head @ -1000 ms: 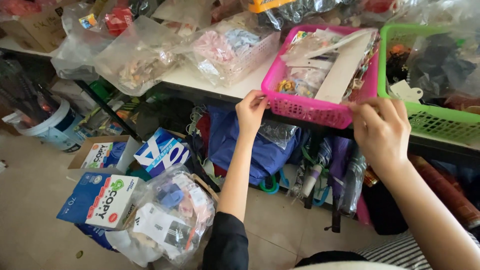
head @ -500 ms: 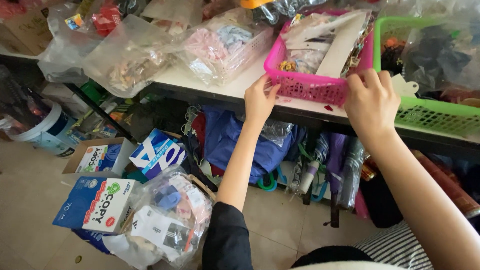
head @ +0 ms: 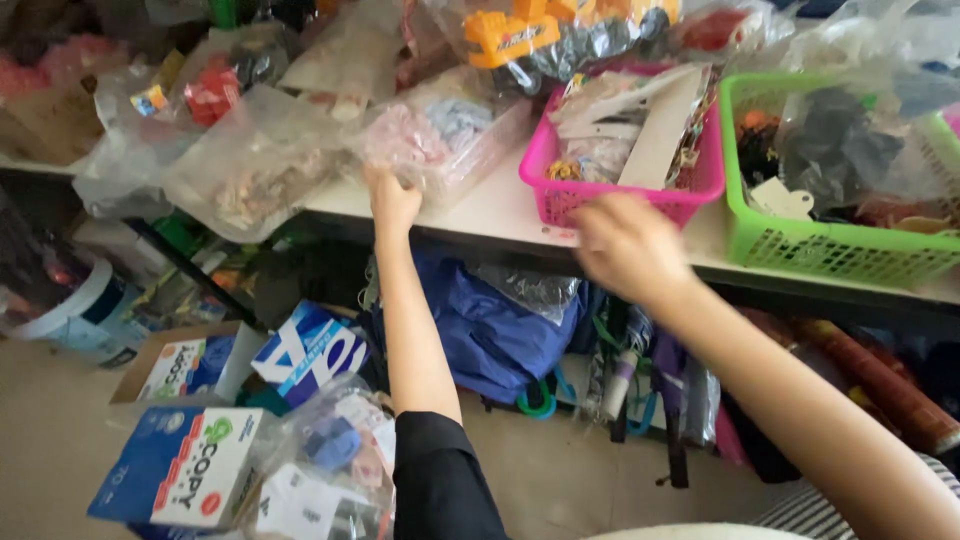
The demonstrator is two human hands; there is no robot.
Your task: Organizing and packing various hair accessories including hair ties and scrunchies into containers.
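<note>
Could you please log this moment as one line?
left hand: at bagged white basket | right hand: blurred, empty, before pink basket | both baskets on table

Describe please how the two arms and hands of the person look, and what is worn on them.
Both hands are bare: no gloves, rings or watch are visible. The left hand has a bare forearm; a black sleeve begins near the elbow. The right hand is motion-blurred, and its arm is bare as far as the frame shows. A striped garment shows in the lower right corner.
</note>
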